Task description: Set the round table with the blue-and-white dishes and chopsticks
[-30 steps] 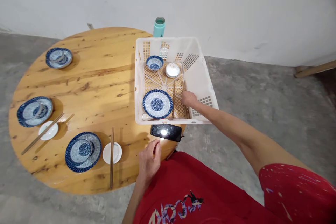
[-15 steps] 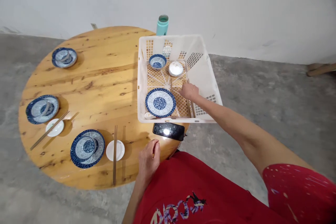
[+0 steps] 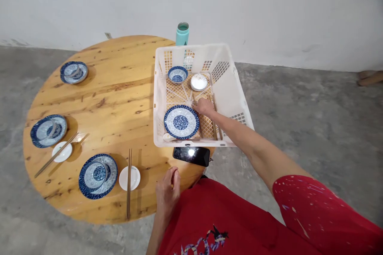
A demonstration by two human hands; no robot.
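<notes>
My right hand [image 3: 204, 106] reaches into a white plastic basket [image 3: 236, 99], fingers drawn together over its lattice floor. A thin brown stick shows beside the fingertips; whether they grip it I cannot make out. Close by on the left lies a blue-and-white plate [image 3: 181, 122]. Several wooden chopsticks [image 3: 214, 127] lie to the right of the hand. Farther back in the basket are a patterned bowl [image 3: 177, 75] and stacked small white dishes [image 3: 198, 82]. My left hand [image 3: 167, 189] is loosely curled at the table's near edge, nothing visible in it.
On the round wooden table [image 3: 119, 87] a black phone [image 3: 191, 156] lies before the basket and a turquoise bottle [image 3: 182, 35] stands behind it. Leftward are plates with bowls [image 3: 98, 176], white saucers [image 3: 133, 178] and chopsticks [image 3: 129, 191] laid across them.
My right hand has shifted left inside the basket, from near the chopsticks on the right toward the plate. My left hand stays curled at the table edge. The view has tilted slightly.
</notes>
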